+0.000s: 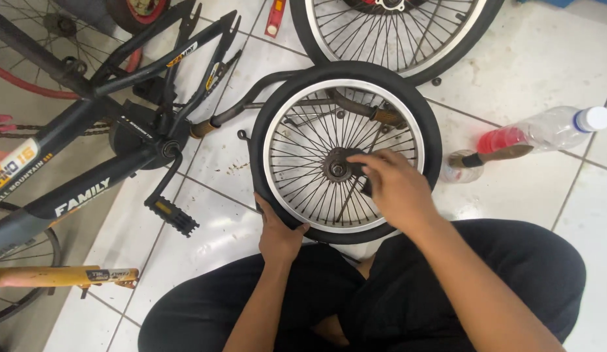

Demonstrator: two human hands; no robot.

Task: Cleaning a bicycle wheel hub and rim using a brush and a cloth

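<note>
**Two hands on one small bicycle wheel**

One small bicycle wheel (346, 153) stands upright on the white tiled floor (531, 189), leaning just in front of the seated person's black-trousered knees. Its black tyre and silver rim face the camera, and the axle points roughly toward the viewer.

The right hand (391, 186) is at the hub (337, 168), fingers bunched and reaching left onto the axle end; whether they pinch a nut or a tool, I cannot tell. The left hand (277, 231) clamps the tyre at its lower-left edge, thumb hooked over the tread, steadying the wheel. So the hub lies up and ahead of both hands, and the right is clearly the nearer one.

Behind the spokes a dark curved tube with a rusty brown end (365, 111) shows through. Further back, a second, larger wheel (394, 32) lies by the top edge of the floor.

Left of the wheel, a black bicycle frame (88, 176) lies across the tiles with white lettering and yellow-orange stickers on its tubes, and a black pedal (173, 215) points toward the near-left. A yellow tube with a dark label (68, 277) lies at the lower left.

To the right, a clear plastic bottle (545, 130) lies on its side with red liquid and a white cap, near a brush (492, 156) resting across a small clear cup (460, 169).
</note>
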